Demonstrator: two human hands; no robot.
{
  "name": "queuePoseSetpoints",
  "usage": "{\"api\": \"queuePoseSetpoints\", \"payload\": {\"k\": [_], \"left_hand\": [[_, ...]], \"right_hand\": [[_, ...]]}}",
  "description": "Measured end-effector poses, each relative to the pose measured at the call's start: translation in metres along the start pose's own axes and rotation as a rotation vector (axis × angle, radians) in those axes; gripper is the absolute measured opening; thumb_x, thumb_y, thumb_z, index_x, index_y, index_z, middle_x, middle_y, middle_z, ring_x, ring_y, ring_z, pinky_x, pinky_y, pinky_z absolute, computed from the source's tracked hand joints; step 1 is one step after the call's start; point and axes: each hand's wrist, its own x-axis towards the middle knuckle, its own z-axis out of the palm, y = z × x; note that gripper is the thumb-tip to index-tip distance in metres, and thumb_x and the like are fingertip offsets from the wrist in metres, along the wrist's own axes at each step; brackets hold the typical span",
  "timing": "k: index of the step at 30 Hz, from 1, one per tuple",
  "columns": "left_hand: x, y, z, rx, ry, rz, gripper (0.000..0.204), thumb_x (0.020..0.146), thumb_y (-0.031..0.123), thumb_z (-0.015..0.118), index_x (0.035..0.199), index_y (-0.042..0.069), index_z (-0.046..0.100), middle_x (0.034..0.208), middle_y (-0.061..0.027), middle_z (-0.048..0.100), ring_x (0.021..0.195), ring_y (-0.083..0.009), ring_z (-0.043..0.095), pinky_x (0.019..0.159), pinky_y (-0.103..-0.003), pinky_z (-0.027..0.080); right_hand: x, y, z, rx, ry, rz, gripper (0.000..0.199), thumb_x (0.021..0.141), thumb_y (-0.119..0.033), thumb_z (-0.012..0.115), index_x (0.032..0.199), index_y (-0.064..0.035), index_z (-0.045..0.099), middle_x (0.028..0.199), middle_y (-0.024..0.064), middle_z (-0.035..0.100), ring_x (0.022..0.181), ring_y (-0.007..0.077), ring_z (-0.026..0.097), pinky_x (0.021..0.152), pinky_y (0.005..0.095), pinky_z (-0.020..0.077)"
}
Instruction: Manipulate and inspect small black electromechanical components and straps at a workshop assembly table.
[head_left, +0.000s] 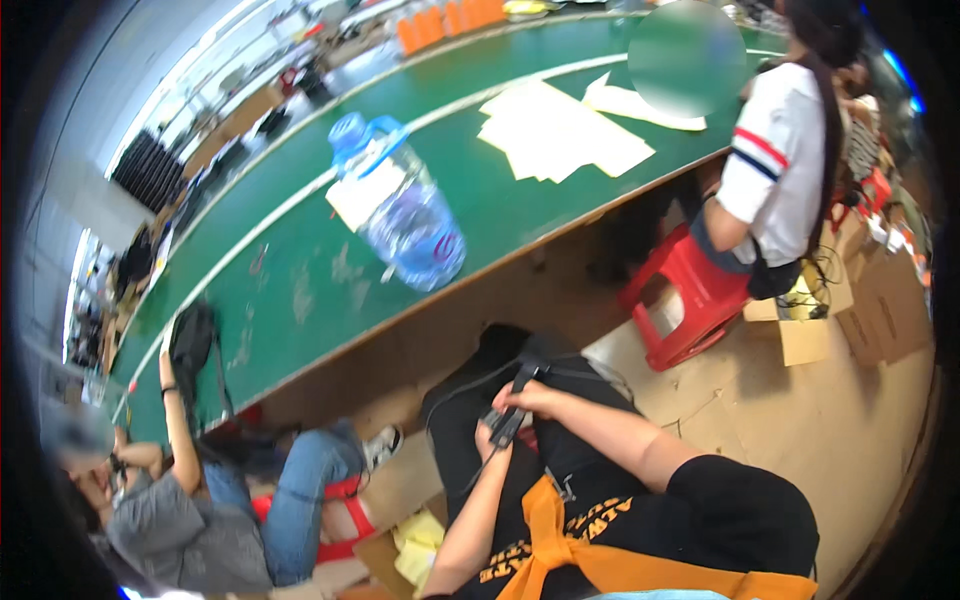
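Observation:
Above my lap, my left hand (487, 437) and my right hand (532, 398) are close together, both closed on one narrow black strap-like piece (508, 428). Its lower end looks stiff and thicker, perhaps a buckle, but it is too small to tell. Up past my right hand the piece runs toward a black fabric item (480, 380) spread over my lap, whose kind I cannot make out. My fingers hide part of the piece. A thin dark cord hangs down near my left hand.
Ahead is a long green table (300, 300) bearing a large clear water jug (415, 225), pale paper sheets (560, 130) and a dark bag (193, 340). One person (190, 530) sits at left, another (775, 160) on a red stool (690, 295) at right. Cardboard boxes (885, 305) lie beyond.

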Motion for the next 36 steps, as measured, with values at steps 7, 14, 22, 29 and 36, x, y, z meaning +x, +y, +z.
{"api": "queuePoseSetpoints", "payload": {"k": [7,14,22,29,36], "left_hand": [[-0.002,0.028,0.0,-0.01,0.051,-0.062,0.016,0.079,0.017,0.058,0.088,0.005,0.06,0.083,-0.0085,0.061,0.077,-0.0188,0.058,0.069,-0.029,0.044],[0.011,0.074,-0.01,0.1,0.046,-0.043,0.017,0.079,0.016,0.058,0.09,0.002,0.059,0.08,-0.0074,0.059,0.077,-0.0181,0.058,0.067,-0.026,0.044],[0.018,0.118,-0.019,-0.968,0.052,-0.682,0.021,0.076,0.012,0.051,0.092,0.001,0.06,0.089,-0.0048,0.061,0.077,-0.0103,0.055,0.068,-0.026,0.044],[-0.007,0.084,-0.01,0.571,-0.23,0.16,0.04,0.071,0.013,0.051,0.111,0.005,0.053,0.121,-0.0117,0.047,0.126,-0.0319,0.025,0.102,-0.049,0.021],[-0.008,0.084,-0.011,0.877,-0.268,0.141,0.043,0.071,0.007,0.046,0.112,-0.003,0.052,0.14,-0.0052,0.022,0.126,-0.0288,0.025,0.102,-0.048,0.02]], "right_hand": [[-0.002,-0.01,-0.003,-0.04,0.006,-0.033,0.013,0.075,-0.007,0.058,0.085,-0.0005,0.061,0.078,0.0057,0.061,0.073,0.0134,0.057,0.068,0.0267,0.046],[0.002,-0.015,-0.005,-0.027,-0.007,0.072,0.015,0.078,-0.001,0.051,0.09,0.0013,0.059,0.081,0.0053,0.06,0.075,0.0114,0.055,0.071,0.0239,0.0438],[-0.005,-0.022,0.007,-0.006,0.116,0.15,0.011,0.08,-0.008,0.051,0.085,-0.005,0.06,0.078,0.0026,0.058,0.074,0.0119,0.053,0.069,0.0242,0.0416],[-0.007,-0.006,-0.012,0.261,0.065,0.157,0.017,0.083,-0.015,0.048,0.093,-0.0039,0.058,0.083,0.0063,0.059,0.075,0.0166,0.055,0.059,0.0288,0.0448],[-0.005,-0.017,0.001,0.396,0.119,0.248,0.023,0.085,-0.023,0.053,0.09,-0.0019,0.058,0.091,0.0079,0.059,0.087,0.0198,0.056,0.075,0.0333,0.0454]]}}
